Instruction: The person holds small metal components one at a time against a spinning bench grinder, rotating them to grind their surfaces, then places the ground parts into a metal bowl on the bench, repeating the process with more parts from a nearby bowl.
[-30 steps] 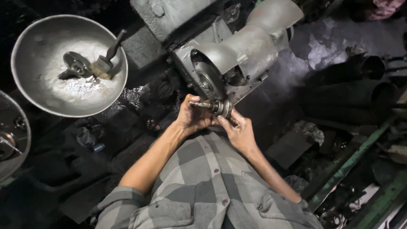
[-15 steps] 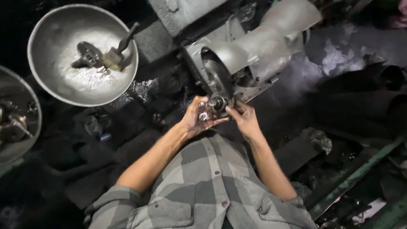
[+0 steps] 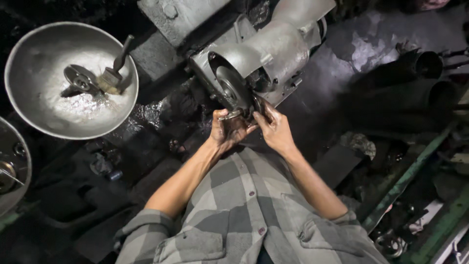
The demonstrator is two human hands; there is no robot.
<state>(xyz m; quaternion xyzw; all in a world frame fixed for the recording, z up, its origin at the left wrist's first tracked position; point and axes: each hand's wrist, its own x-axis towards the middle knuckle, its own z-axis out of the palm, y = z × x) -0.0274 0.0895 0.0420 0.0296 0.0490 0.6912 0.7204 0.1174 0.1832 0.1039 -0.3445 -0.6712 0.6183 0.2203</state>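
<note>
Down in the head view, a small metal part (image 3: pixel 229 115) was gripped in the left hand (image 3: pixel 229 131), the fingers curled shut around it, and it was held right at the lower edge of the round disc (image 3: pixel 230 90) of a grey machine housing (image 3: pixel 273 49). The right hand (image 3: pixel 273 128) was pressed in from the other side, fingers bent and touching the same spot just beside the disc; whether anything was actually clamped in that hand could not be told, since the fingertips were lost in shadow against the housing.

Off to the left, well apart from the hands, a wide metal bowl (image 3: pixel 29 112) was seen with pale liquid pooled in it, a brush (image 3: pixel 113 73) and a round metal piece (image 3: pixel 80 80) lying inside. A second bowl's rim (image 3: pixel 19 166) was cut off by the left edge. Dark pipes (image 3: pixel 420 68) were stacked at the right, and a green rail (image 3: pixel 415 171) ran along the lower right. A grey checked shirt (image 3: pixel 244 215) filled the bottom of the view.

A slip was judged the main risk: everything looked oily and wet, so the small part could have been lost from the greasy fingers and dropped into the dark clutter below. Fingers so close to the disc's edge could also have been pinched or nicked if the disc had been turned.
</note>
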